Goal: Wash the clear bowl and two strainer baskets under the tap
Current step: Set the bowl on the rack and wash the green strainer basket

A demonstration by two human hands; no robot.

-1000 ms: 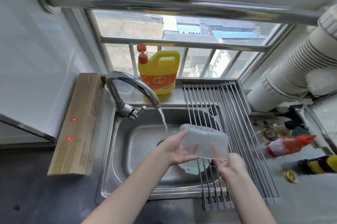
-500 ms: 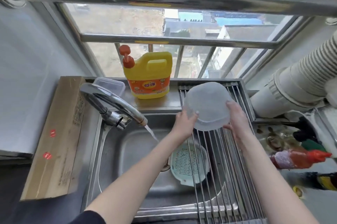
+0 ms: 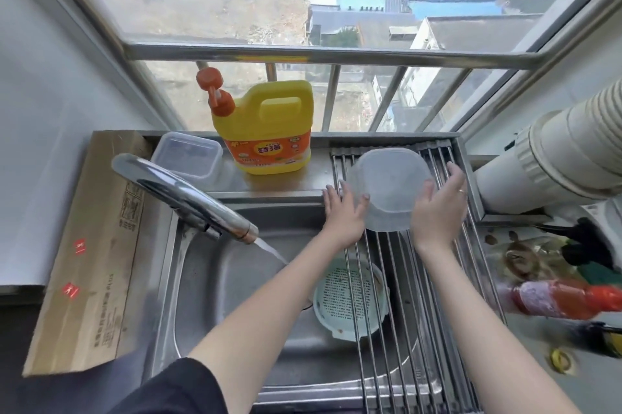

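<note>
Forearms of mine reach out over the steel sink, a dark sleeve showing at my left elbow. Below them a pale strainer basket sits in the basin, partly under the bars of the roll-up rack that spans the sink's right side. Water runs from the tap into the basin, left of that basket. Further out, the clear bowl rests upside down on the far end of the rack. My left hand lies against its left side with straight fingers, the thumb touching the wall; my right hand is at its right side, fingers relaxed and spread, a ring on one of them. Neither hand curls round the bowl. A long cardboard box lies on the counter left of the sink, and a red sauce bottle lies blurred at the right. Beyond, on the ledge by the window, stand a yellow detergent jug and a clear lidded container.
</note>
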